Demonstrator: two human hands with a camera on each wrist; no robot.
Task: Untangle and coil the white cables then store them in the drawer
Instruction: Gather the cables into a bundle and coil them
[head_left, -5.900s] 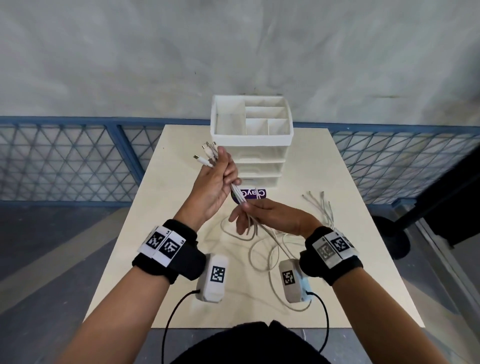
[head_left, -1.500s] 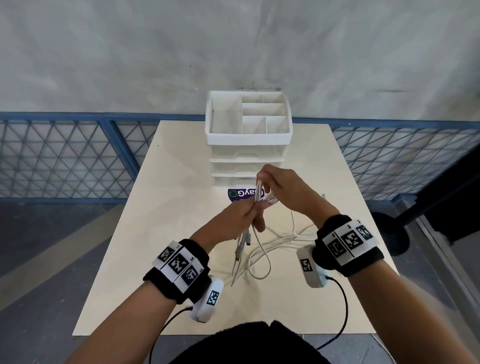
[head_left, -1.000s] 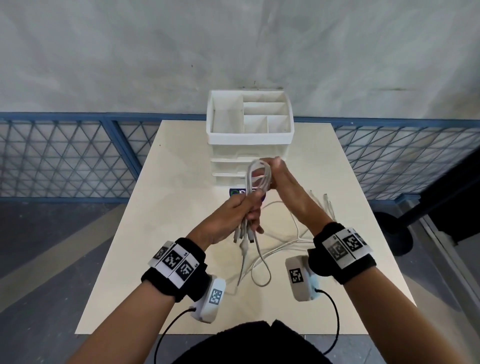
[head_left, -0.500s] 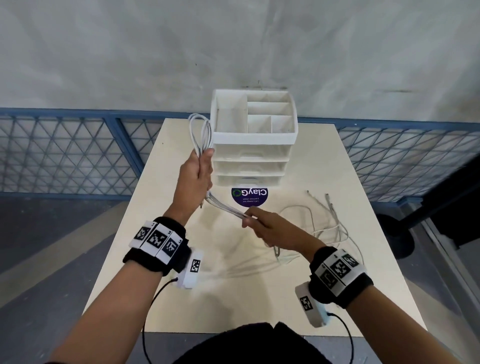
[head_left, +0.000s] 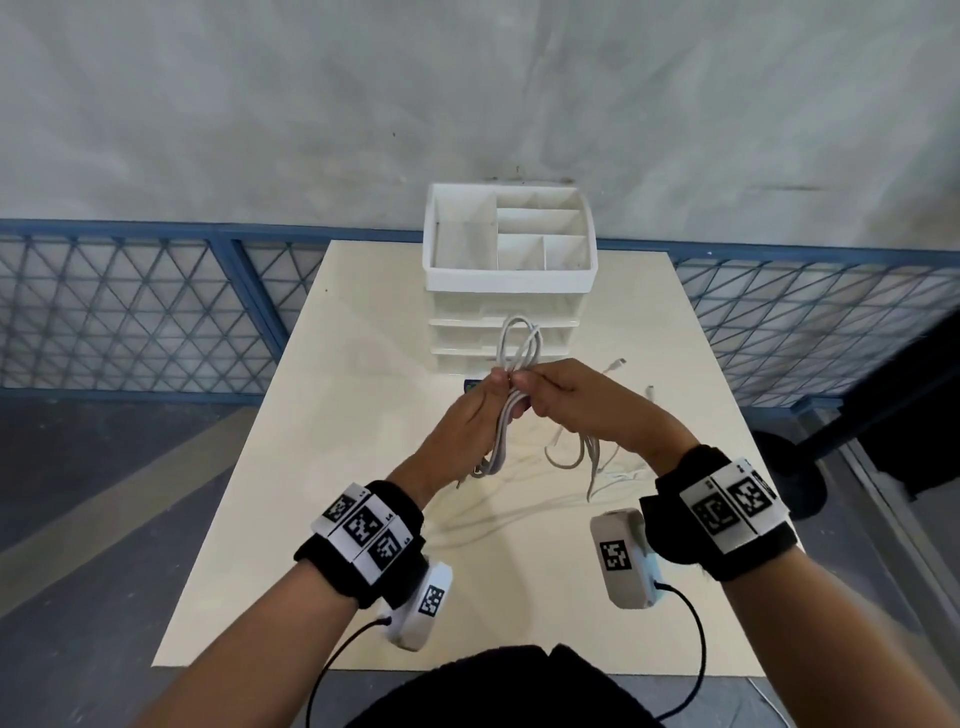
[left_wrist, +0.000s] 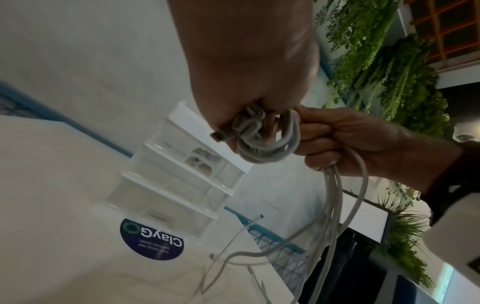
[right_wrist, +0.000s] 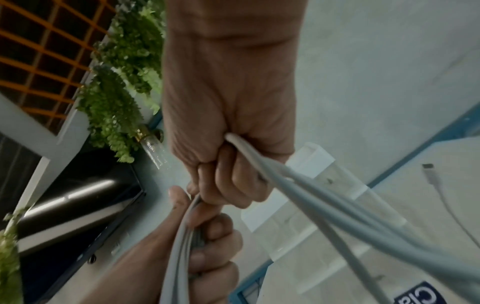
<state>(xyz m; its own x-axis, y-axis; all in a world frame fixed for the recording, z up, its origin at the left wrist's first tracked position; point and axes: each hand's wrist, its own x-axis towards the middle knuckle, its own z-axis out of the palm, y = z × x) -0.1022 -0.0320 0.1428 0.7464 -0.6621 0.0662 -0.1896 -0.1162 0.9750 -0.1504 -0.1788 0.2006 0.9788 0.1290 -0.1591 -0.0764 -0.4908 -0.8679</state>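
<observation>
Both hands meet above the table, just in front of the white drawer unit (head_left: 506, 280). My left hand (head_left: 480, 413) grips a folded bundle of white cables (head_left: 519, 345) whose loop sticks up above the fists. My right hand (head_left: 553, 395) grips the same bundle right beside it. In the left wrist view the bundle (left_wrist: 265, 144) shows as a tight coil between the left hand (left_wrist: 246, 86) and the right hand (left_wrist: 350, 139), with strands hanging down. The right wrist view shows the right hand (right_wrist: 228, 148) curled round the cables (right_wrist: 311, 197). The unit's drawers look shut.
Loose white cable ends (head_left: 587, 457) trail on the cream table (head_left: 363, 415) under and right of my hands, with connectors (head_left: 618, 362) near the unit. A round dark sticker (left_wrist: 152, 239) lies before the drawers. A blue mesh fence (head_left: 130, 312) runs behind the table.
My left hand has come down from the upper left with the looped bundle. My right hand has risen to meet it, and both now grip the bundle together in front of the drawers.
</observation>
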